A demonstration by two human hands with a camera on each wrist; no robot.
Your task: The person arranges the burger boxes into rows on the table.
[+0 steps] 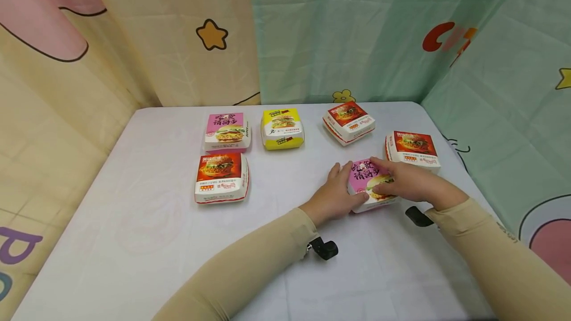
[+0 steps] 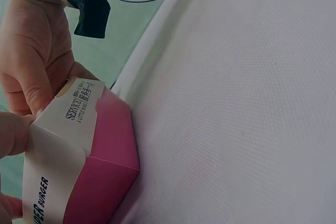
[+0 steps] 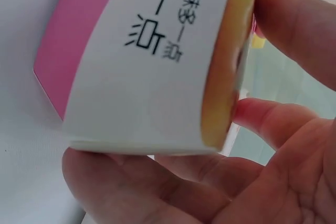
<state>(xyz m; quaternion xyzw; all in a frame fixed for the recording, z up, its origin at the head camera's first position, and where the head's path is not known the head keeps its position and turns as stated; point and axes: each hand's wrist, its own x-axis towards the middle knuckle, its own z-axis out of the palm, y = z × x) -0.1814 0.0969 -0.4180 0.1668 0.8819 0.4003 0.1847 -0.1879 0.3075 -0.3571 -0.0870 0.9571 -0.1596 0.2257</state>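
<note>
A pink-and-white burger box [image 1: 363,176] with a burger picture on its lid is held between both hands on the right part of the table. My left hand [image 1: 332,197] grips its left side, the thumb at the near left corner. From the right, my right hand [image 1: 412,182] holds it too, with the thumb on the lid. In the left wrist view the pink lower part of the box [image 2: 105,166] meets the white cloth. The right wrist view shows the white side of the box [image 3: 136,93], with fingertips [image 3: 94,177] against its end.
A red-and-white burger box [image 1: 412,150] stands just behind the right hand, another [image 1: 349,120] farther back. At left are a yellow box [image 1: 282,129], a pink one [image 1: 226,133] and a red-and-white one [image 1: 221,178]. Curtains [image 1: 312,38] surround the white table [image 1: 147,222].
</note>
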